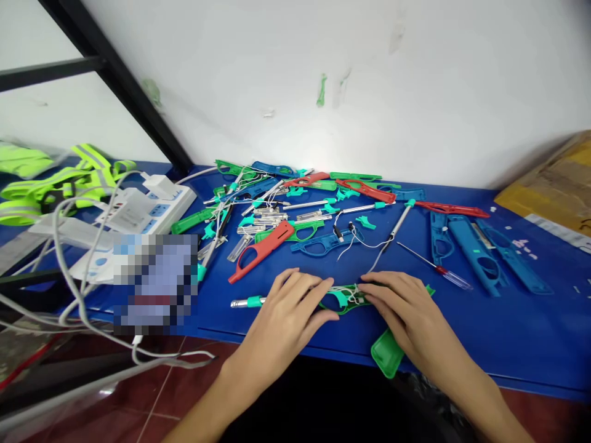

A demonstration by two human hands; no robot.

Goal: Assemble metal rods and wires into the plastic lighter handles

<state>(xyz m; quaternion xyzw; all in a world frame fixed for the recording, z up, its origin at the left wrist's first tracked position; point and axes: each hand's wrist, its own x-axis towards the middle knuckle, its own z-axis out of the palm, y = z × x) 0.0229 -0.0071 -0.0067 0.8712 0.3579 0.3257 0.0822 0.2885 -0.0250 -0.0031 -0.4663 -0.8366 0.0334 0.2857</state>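
Note:
An open green lighter shell (pixel 360 304) lies at the blue table's front, with white wires and a teal trigger (pixel 341 298) in it. Its metal tube (pixel 239 304) sticks out to the left, with a teal collar around it. My left hand (pixel 284 311) arches over the left part, thumb and fingers closed on it. On the right part, my right hand (pixel 409 304) has its fingertips at the shell's edge beside the wires; its grip is partly hidden. Another green shell piece (pixel 386 354) juts past the table edge below my right hand.
A red lighter shell (pixel 265 247) lies before a heap of shells, tubes and wires. To the right are a screwdriver (pixel 455 279), blue shells (pixel 475 252) and a cardboard box (pixel 549 184). A power strip (pixel 170 209) with cables and a blurred-out object (pixel 159 283) stand left.

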